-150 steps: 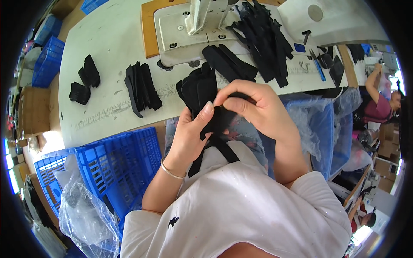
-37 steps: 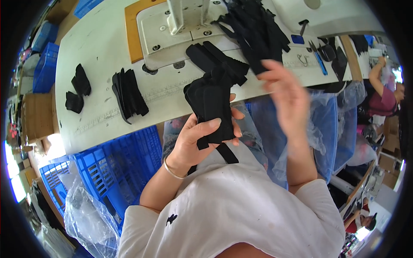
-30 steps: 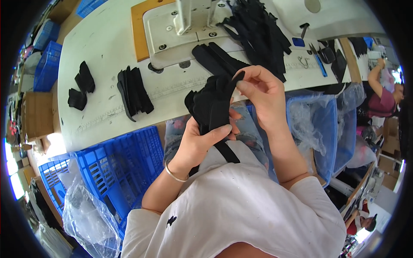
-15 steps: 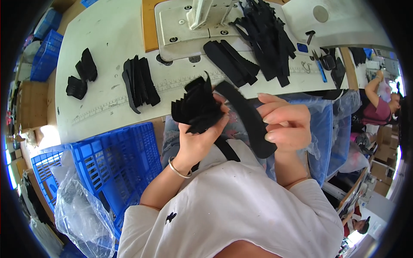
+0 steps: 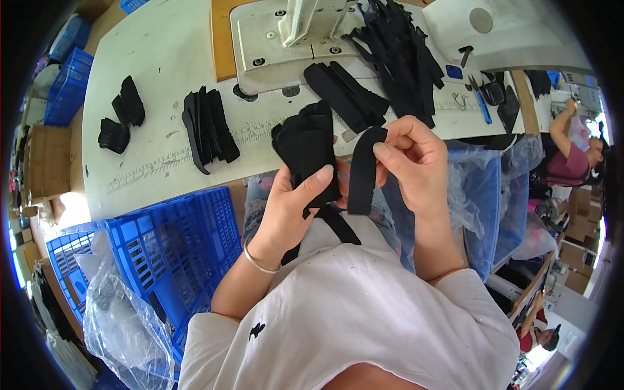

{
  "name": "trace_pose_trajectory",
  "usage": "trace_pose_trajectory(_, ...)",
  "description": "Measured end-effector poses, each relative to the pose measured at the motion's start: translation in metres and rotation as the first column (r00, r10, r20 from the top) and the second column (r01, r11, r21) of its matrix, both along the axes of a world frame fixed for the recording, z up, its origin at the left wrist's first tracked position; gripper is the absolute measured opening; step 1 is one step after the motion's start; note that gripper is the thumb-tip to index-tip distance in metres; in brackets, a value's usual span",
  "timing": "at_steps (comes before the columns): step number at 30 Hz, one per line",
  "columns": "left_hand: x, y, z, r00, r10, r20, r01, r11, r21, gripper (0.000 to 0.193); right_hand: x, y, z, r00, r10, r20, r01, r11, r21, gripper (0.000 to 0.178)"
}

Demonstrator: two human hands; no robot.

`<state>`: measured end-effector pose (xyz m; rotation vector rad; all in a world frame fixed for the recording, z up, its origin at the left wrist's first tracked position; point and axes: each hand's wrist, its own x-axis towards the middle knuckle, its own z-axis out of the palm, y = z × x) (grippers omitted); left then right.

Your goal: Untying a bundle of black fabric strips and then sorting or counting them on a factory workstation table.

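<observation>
My left hand (image 5: pixel 296 195) is closed round a thick bundle of black fabric strips (image 5: pixel 312 146), its thumb pressed across them. To its right, my right hand (image 5: pixel 413 159) pinches the upper end of a single curved black fabric strip (image 5: pixel 361 179), which hangs down with one jagged edge. A gap separates this strip from the bundle. Beyond my hands, more black strips (image 5: pixel 344 94) lie on the white table (image 5: pixel 156 58), beside a large loose heap of them (image 5: pixel 403 62). A fanned stack of strips (image 5: pixel 210 127) and two small bundles (image 5: pixel 123 114) rest further left.
A machine base (image 5: pixel 286 49) stands at the table's back. Blue-handled snips (image 5: pixel 482 104) lie at the right end. Below the near edge are a blue crate (image 5: pixel 175 240) with clear plastic (image 5: pixel 120 312) on the left and a plastic-lined blue bin (image 5: pixel 478 208) on the right. Other people sit far right.
My left hand has turned the bundle more upright, its thumb now across it. My right hand has moved up and left, now pinching the single strip's top so that it hangs.
</observation>
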<state>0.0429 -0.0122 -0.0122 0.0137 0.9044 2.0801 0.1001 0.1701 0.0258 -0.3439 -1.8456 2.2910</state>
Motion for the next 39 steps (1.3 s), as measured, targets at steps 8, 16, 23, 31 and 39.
trace_pose_trajectory(8, 0.006, 0.001, -0.012, 0.980, -0.175, 0.095, 0.153, 0.966, 0.208, 0.040, -0.001, -0.017, -0.005, 0.998, 0.011, 0.068, -0.028, 0.968, 0.250, 0.014)
trace_pose_trajectory(16, 0.004, 0.003, -0.001, 0.986, -0.169, 0.005, 0.167, 0.979, 0.114, 0.032, -0.017, -0.016, -0.008, 0.997, -0.051, -0.051, 0.056, 0.994, 0.097, 0.018)
trace_pose_trajectory(23, 0.002, 0.000, -0.014, 0.983, -0.182, 0.015, 0.180, 0.979, 0.092, 0.032, -0.025, -0.015, -0.013, 0.908, -0.331, -0.258, 0.389, 0.894, 0.223, 0.013)
trace_pose_trajectory(31, 0.000, 0.000, -0.021, 0.985, -0.167, 0.046, 0.152, 0.962, 0.228, 0.044, -0.015, -0.019, -0.006, 0.999, 0.050, -0.006, -0.050, 0.999, -0.006, 0.017)
trace_pose_trajectory(39, 0.002, -0.004, -0.008, 0.978, -0.203, 0.047, 0.189, 0.960, 0.204, 0.043, -0.018, -0.015, -0.017, 0.970, 0.148, 0.191, -0.132, 0.987, -0.092, 0.036)
